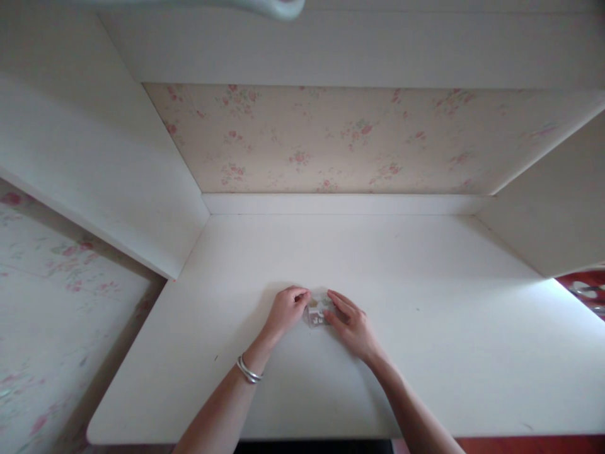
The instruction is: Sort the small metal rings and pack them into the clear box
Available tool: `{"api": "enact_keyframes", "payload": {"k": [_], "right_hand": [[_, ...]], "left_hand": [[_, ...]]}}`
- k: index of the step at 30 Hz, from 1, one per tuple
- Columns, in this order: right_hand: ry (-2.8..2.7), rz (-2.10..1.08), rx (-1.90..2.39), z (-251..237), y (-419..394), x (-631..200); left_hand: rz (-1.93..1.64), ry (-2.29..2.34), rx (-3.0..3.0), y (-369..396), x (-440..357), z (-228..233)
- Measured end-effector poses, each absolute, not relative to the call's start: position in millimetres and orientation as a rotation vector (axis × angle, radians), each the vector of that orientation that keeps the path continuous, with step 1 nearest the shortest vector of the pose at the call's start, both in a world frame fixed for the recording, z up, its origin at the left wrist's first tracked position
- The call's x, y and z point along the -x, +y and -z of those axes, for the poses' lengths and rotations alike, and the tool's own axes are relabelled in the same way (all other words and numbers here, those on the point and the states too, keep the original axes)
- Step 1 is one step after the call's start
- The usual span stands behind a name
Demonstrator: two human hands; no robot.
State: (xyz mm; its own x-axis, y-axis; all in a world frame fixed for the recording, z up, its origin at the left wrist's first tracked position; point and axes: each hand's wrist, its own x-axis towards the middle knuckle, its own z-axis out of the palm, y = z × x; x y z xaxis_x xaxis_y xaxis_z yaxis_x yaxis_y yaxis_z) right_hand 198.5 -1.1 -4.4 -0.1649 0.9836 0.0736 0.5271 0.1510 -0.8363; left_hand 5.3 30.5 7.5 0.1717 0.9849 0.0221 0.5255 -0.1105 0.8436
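A small clear plastic packet [317, 315] lies on the white desk between my two hands. Its lower part shows a brownish patch with white marks; the contents are too small to name. My left hand [287, 310], with silver bangles at the wrist, pinches the packet's upper left corner between thumb and fingertips. From the right side, my right hand [350, 320] holds the packet, its thumb resting on the face and its fingers stretched along the far right edge. Part of the packet is hidden under the right thumb and fingers.
The white desk [454, 353] has a raised back strip [340, 203] and side panels [151, 208] at left and right. Floral wallpaper [302, 139] covers the wall behind. A pale rounded bar [278, 7] hangs at the top. Red flooring shows past the right edge.
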Motion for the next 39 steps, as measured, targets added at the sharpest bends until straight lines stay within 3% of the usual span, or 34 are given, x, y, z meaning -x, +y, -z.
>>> {"api": "enact_keyframes", "payload": {"k": [16,31,39], "right_hand": [[-1.865,-0.882,1.418,-0.5,-2.8,-202.0],[-1.977,-0.963,1.337,-6.8,1.5,-214.1],[-1.904,-0.804,1.468,-9.7,-9.9,-197.4]], "left_hand": [[-0.901,1.341,-1.767,21.8,-1.6,-5.0],[-0.706,1.241,-1.802,9.1,4.4,-0.6],[-0.737,1.256,-2.01,6.0,2.5,4.3]]}}
